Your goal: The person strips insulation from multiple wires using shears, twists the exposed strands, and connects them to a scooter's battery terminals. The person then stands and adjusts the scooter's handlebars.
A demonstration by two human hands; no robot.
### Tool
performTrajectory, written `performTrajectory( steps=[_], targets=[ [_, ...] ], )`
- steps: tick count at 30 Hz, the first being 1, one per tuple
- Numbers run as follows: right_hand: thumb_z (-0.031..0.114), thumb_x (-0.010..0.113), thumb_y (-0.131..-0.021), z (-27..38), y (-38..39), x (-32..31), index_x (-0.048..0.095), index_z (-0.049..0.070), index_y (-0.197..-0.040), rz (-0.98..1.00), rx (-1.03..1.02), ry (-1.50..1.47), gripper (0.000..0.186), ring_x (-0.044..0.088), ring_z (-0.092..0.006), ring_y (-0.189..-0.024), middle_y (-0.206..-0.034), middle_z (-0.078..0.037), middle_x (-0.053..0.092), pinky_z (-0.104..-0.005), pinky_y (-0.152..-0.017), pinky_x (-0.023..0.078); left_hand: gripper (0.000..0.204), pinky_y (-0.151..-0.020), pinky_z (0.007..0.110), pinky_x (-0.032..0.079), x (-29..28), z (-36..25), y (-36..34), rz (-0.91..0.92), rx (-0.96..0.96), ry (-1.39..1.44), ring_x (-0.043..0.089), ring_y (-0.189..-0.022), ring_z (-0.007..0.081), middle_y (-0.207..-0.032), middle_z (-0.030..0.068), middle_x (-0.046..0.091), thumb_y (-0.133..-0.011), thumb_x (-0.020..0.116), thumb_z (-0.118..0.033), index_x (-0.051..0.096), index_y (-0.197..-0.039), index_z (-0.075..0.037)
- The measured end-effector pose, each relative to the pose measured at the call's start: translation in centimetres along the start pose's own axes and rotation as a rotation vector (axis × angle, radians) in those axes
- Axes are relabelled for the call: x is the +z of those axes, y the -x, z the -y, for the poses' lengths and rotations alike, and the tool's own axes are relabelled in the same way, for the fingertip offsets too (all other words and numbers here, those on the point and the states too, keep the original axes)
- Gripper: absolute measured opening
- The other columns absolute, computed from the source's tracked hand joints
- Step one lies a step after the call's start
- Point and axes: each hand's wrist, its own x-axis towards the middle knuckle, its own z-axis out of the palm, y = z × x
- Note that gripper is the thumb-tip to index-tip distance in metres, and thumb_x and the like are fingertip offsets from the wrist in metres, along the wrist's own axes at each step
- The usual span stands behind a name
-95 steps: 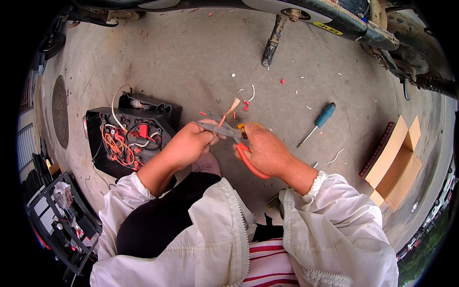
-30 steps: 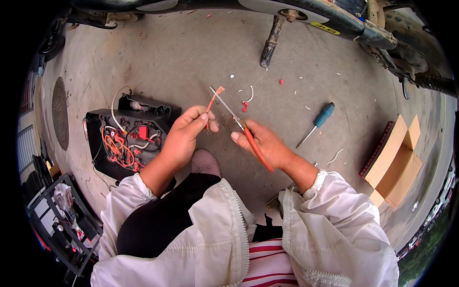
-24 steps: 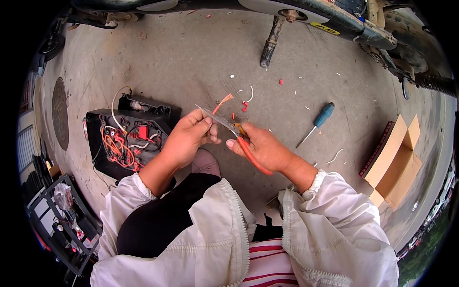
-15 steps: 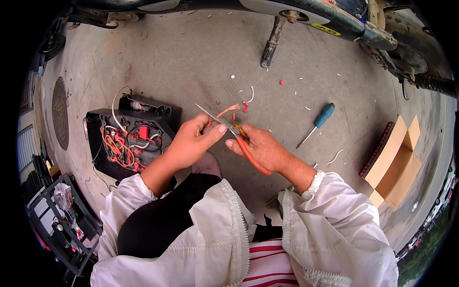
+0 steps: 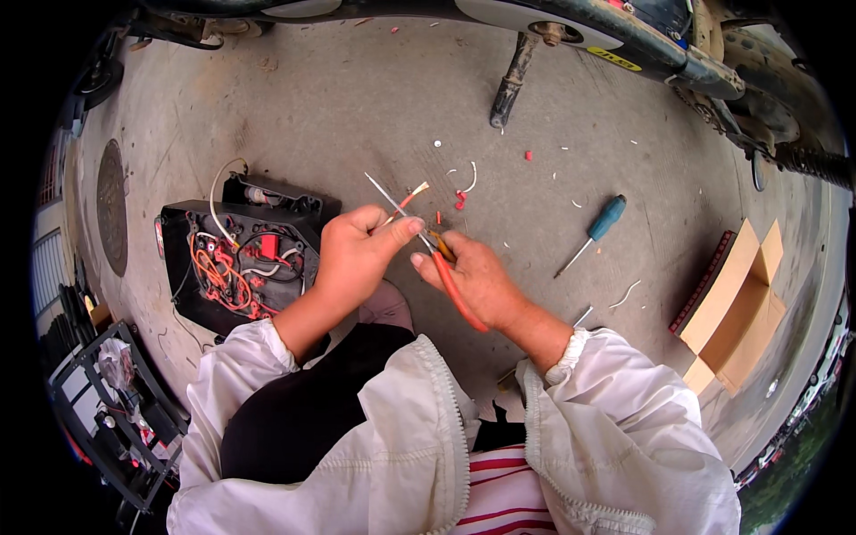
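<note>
My left hand (image 5: 361,250) pinches an orange wire (image 5: 403,203) with a frayed, pale stripped end, and its thumb lies against a long thin metal blade (image 5: 381,187) that crosses the wire. My right hand (image 5: 473,281) grips the tool this blade belongs to by its orange handles (image 5: 456,290); a yellow-orange part shows near the pivot. On the concrete beyond my hands lie small red pieces (image 5: 460,201) and white wire scraps (image 5: 473,174).
A black case with tangled wires (image 5: 183,276) lies left. A teal screwdriver (image 5: 607,217) and an open cardboard box (image 5: 744,294) lie right. A dirty vehicle with a kickstand (image 5: 510,85) spans the top. A dark metal frame (image 5: 89,374) stands lower left.
Earlier the blade swung across the wire at varying angles. Since half a second ago my left thumb has moved up along the blade, and both hands have shifted slightly.
</note>
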Motion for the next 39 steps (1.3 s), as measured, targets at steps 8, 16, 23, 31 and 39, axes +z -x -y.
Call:
performTrajectory(
  steps=[8, 16, 23, 31, 39],
  targets=[
    [0.044, 0.066, -0.088, 0.4, 0.2, 1.4, 0.051, -0.001, -0.083, -0.140, -0.009, -0.012, 0.048, 0.045, -0.0147, -0.063, -0.067, -0.006, 0.050, -0.0339, -0.057, 0.042, 0.052, -0.048, 0.029, 0.027, -0.4, 0.6, -0.3, 0.088, -0.133, 0.089, 0.032, -0.057, 0.0060, -0.057, -0.0038, 0.036, -0.090, 0.067, -0.036, 0.039, -0.059, -0.005],
    [0.044, 0.068, -0.086, 0.3, -0.6, -1.3, 0.051, -0.005, -0.088, -0.054, 0.023, 0.092, 0.052, 0.062, -0.0346, -0.067, -0.073, -0.022, 0.061, -0.0429, -0.063, 0.049, 0.026, -0.089, 0.028, 0.042, -2.7, -0.8, -1.6, 0.444, -0.247, 0.307, 0.056, -0.097, 0.0133, -0.098, 0.0089, 0.068, -0.099, 0.047, -0.016, 0.061, -0.111, 0.003],
    [0.043, 0.069, -0.084, 0.6, 0.1, -0.9, 0.053, -0.005, -0.087, -0.163, -0.071, 0.307, 0.050, 0.064, -0.0408, -0.074, -0.077, -0.024, 0.063, -0.0452, -0.065, 0.050, 0.021, -0.079, 0.027, 0.044, -1.9, -1.2, -1.4, 0.410, -0.324, 0.245, 0.056, -0.084, 0.0120, -0.092, 0.0067, 0.065, -0.097, 0.051, -0.014, 0.062, -0.104, 0.003],
    [0.048, 0.067, -0.084, 0.7, 0.1, -1.0, 0.054, -0.007, -0.090, -0.105, -0.015, 0.234, 0.056, 0.064, -0.0392, -0.071, -0.073, -0.023, 0.063, -0.0453, -0.064, 0.050, 0.029, -0.057, 0.025, 0.036, -0.4, -3.1, -0.5, 0.183, -0.065, -0.187, 0.041, -0.066, 0.0058, -0.069, -0.0037, 0.050, -0.091, 0.066, -0.023, 0.056, -0.080, 0.002],
    [0.048, 0.067, -0.085, 0.4, 0.0, -0.5, 0.053, -0.004, -0.083, -0.061, 0.030, 0.082, 0.054, 0.053, -0.0233, -0.060, -0.065, -0.014, 0.054, -0.0388, -0.059, 0.045, 0.038, -0.048, 0.027, 0.035, 0.5, -0.5, -0.6, 0.052, 0.017, -0.024, 0.038, -0.057, 0.0050, -0.055, -0.0003, 0.046, -0.085, 0.074, -0.026, 0.054, -0.067, 0.002]
  ],
)
